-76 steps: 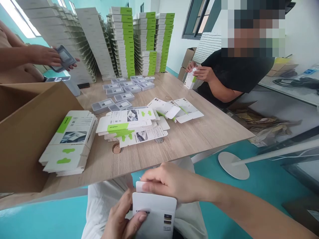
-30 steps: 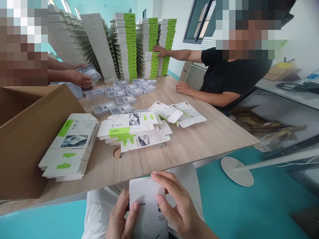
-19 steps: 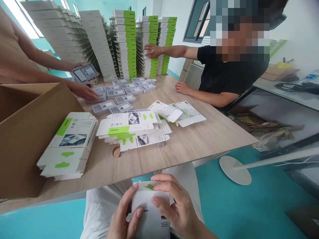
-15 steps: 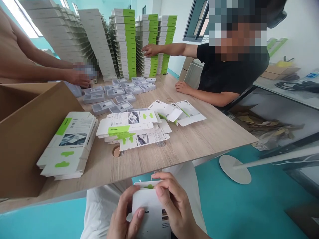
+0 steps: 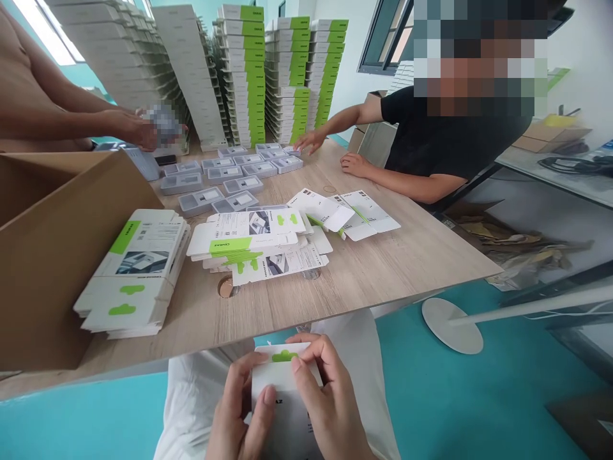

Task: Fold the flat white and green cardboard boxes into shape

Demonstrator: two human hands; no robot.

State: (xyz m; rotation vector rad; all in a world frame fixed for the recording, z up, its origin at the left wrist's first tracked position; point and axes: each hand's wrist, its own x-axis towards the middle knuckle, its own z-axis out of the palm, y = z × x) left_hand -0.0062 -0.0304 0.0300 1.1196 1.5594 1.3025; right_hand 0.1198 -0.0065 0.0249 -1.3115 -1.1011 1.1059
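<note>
Over my lap, below the table's front edge, I hold a white packaging box (image 5: 282,383) with a green hang-tab at its top end. My left hand (image 5: 237,409) grips its left side, the thumb lying on the front face. My right hand (image 5: 330,396) is closed on the upper right part, thumb and fingers pinching by the tab. On the table ahead lies a loose pile of flat white and green cartons (image 5: 258,243). Left of it is a banded stack of flat cartons (image 5: 143,262).
A brown cardboard box (image 5: 57,255) stands at left. Clear plastic cases (image 5: 239,185) lie mid-table before tall stacks of boxes (image 5: 239,76). A co-worker's hand (image 5: 311,140) reaches over the cases at right; another person's hands (image 5: 143,131) are at left. Opened cartons (image 5: 364,217) lie at centre right.
The tab end of my box shows more fully, with my right thumb shifted up and left to it. The co-worker's hand at right has dropped from the stacks to the plastic cases.
</note>
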